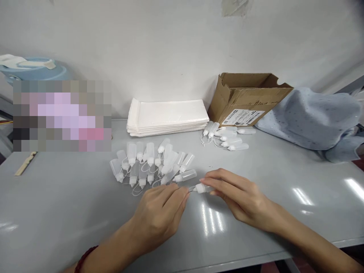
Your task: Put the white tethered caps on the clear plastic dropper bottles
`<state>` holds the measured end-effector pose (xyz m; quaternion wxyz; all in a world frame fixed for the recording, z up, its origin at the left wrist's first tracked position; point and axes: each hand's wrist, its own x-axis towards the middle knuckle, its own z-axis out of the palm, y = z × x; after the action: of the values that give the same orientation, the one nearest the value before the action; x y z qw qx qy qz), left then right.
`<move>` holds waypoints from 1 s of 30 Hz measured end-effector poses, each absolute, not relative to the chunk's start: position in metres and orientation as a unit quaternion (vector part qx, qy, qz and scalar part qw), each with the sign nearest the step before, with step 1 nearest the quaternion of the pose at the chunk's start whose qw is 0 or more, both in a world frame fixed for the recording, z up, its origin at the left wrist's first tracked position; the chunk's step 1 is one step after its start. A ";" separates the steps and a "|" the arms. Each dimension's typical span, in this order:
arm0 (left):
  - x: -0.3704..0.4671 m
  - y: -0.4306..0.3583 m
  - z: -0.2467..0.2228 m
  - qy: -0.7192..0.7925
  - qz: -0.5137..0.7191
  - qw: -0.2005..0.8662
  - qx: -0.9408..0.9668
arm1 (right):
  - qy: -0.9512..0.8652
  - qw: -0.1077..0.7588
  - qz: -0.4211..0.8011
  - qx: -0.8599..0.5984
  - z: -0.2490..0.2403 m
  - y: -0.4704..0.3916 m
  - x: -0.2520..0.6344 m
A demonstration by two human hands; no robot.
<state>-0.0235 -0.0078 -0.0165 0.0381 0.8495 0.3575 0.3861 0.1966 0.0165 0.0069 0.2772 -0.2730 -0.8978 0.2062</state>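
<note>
My right hand [239, 193] pinches a small translucent squeeze bottle [200, 188], whose white collar and nozzle point left. Most of the bottle's body is hidden behind the fingers. Just left of the nozzle, my left hand [163, 208] is closed in a pinch at the tip. A thin dark line shows between the nozzle and those fingertips, but what they grip is hidden. Behind my left hand lies a heap of similar squeeze bottles [150, 153], several with thin white cap loops. One bottle [186, 175] lies on its side close to the held one.
White padded envelopes [170, 113] are stacked against the wall. Right of them, an open cardboard box [253, 100] stands behind a smaller group of squeeze bottles [231, 142]. Pale blue fabric [309, 121] lies at right on the grey table [71, 212]. A pixelated patch covers the far left.
</note>
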 end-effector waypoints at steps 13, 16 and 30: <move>-0.024 -0.007 -0.019 0.358 0.383 0.041 0.851 | -0.901 0.275 0.183 -0.280 0.004 0.015 0.195; -0.026 -0.006 -0.019 0.361 0.374 0.047 0.853 | -0.899 0.282 0.188 -0.279 0.005 0.016 0.195; -0.027 -0.006 -0.014 0.369 0.384 0.038 0.846 | -0.894 0.277 0.210 -0.281 0.008 0.018 0.198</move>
<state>-0.0274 -0.0061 -0.0136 0.0378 0.8456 0.3694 0.3835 0.1977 0.0182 0.0080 0.2775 -0.2808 -0.8944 0.2102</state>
